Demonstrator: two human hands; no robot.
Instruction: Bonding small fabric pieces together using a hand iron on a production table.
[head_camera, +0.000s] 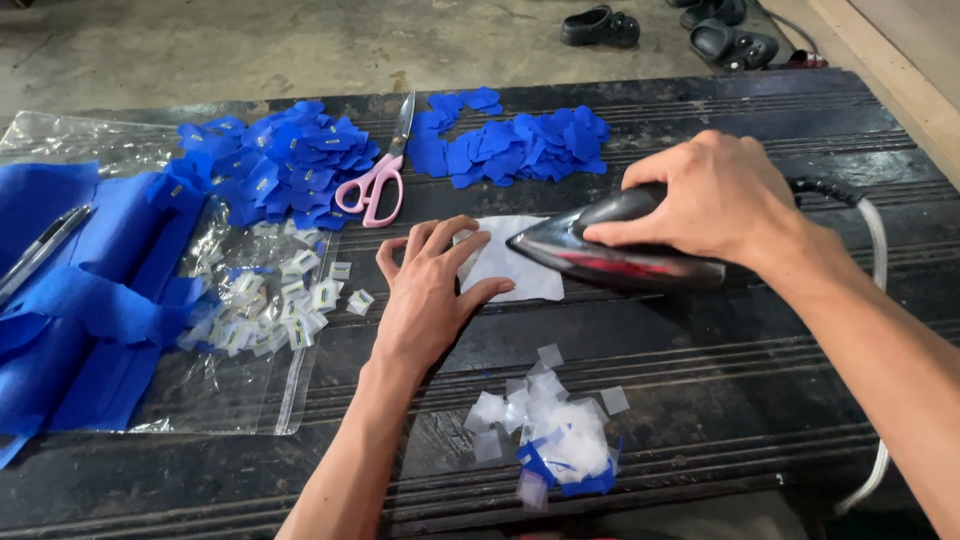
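Iron: the right hand (715, 195) is wrapped over the handle of a dark clothes iron (620, 255), which sits flat on the desk (760, 400), a little right of centre.
Iron's heading: its long axis runs left to right, pointed nose to the left, heel and cord (872, 225) to the right; the tip rests on the right edge of the white patch.
White patch: a thin white fabric piece (510, 270) lies flat mid-desk, just left of the iron.
Left hand: the left hand (430, 295) is spread wide and flat, holding nothing, fingers pressing down the patch's left side, close to the iron's nose.
How the iron handles: it looks rigid and weighty, with a smooth sole that should slide easily; the top handle is the place to grip (the sole is probably hot, so keep off it).
How the patch handles: light, limp, likely to shift or crease unless pinned at its edges.
Around it: pink-handled scissors (378, 180) far left of centre, blue cut pieces (510, 140) in heaps at the far side, small white tags (285, 305) on a clear plastic bag (220, 380), blue cloth (70, 310) at far left, white and blue scraps (555, 435) near.
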